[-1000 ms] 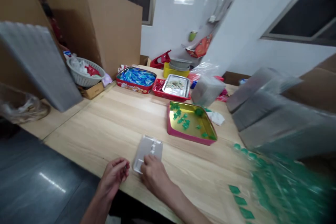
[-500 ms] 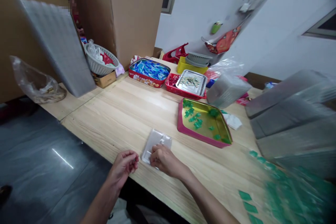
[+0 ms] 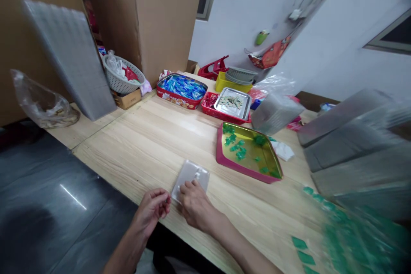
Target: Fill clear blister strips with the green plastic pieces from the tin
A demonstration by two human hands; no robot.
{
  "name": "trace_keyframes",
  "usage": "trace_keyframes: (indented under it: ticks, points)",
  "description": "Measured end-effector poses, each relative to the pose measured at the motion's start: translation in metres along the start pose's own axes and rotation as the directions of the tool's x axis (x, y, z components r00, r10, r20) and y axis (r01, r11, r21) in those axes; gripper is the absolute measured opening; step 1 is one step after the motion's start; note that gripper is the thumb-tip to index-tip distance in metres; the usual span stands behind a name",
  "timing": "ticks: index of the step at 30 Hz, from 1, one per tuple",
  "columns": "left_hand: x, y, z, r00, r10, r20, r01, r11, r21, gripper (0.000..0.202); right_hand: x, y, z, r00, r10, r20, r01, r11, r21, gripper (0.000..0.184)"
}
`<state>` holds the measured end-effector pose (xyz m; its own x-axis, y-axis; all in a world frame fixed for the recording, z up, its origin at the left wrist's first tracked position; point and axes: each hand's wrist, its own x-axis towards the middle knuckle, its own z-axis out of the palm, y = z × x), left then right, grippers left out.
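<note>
From here I see the right hand (image 3: 195, 205) resting on a clear plastic blister tray (image 3: 192, 175), grip unclear. The left hand (image 3: 150, 210) sits apart, just beside it. Ahead, a pink-rimmed tray (image 3: 236, 171) holds green plastic pieces (image 3: 234, 147); beyond, a red tin (image 3: 175, 102) holds blue pieces (image 3: 183, 87).

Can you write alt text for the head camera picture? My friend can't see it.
Two bare hands work at a light wooden table. The right hand rests on a small clear plastic tray, and the left hand is close beside it. Nearby, a pink-rimmed gold tin tray holds small green pieces.
</note>
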<state>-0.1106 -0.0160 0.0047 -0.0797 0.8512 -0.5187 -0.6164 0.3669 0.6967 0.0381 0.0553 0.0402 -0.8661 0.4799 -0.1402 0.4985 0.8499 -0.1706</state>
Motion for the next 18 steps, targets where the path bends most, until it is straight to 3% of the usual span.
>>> trace_keyframes:
  ticks: [4, 10, 12, 15, 18]
  points:
    - [-0.002, 0.003, -0.002, 1.0, 0.002, -0.018, -0.002, 1.0, -0.01, 0.026, -0.005, -0.001, -0.021, 0.982, -0.001, -0.191, -0.004, 1.0, -0.026, 0.003]
    - [-0.004, 0.006, -0.001, 0.999, -0.022, -0.033, 0.022, 1.0, -0.011, 0.025, -0.032, 0.015, -0.065, 0.889, 0.046, -0.456, -0.096, 0.992, -0.086, 0.016]
    - [-0.003, 0.006, 0.0, 1.0, -0.013, -0.022, 0.013, 1.0, -0.007, 0.025, -0.045, 0.025, -0.064, 0.887, 0.093, -0.452, -0.161, 0.98, -0.115, 0.02]
    - [-0.001, 0.004, 0.001, 1.0, -0.009, -0.018, 0.008, 1.0, -0.009, 0.025, -0.061, 0.041, -0.046, 0.92, 0.179, -0.348, -0.249, 0.954, -0.168, 0.023]
    - [0.0, 0.002, 0.003, 1.0, -0.024, -0.019, 0.023, 1.0, -0.009, 0.024, -0.064, 0.046, -0.023, 0.933, 0.256, -0.254, -0.285, 0.955, -0.087, 0.016]
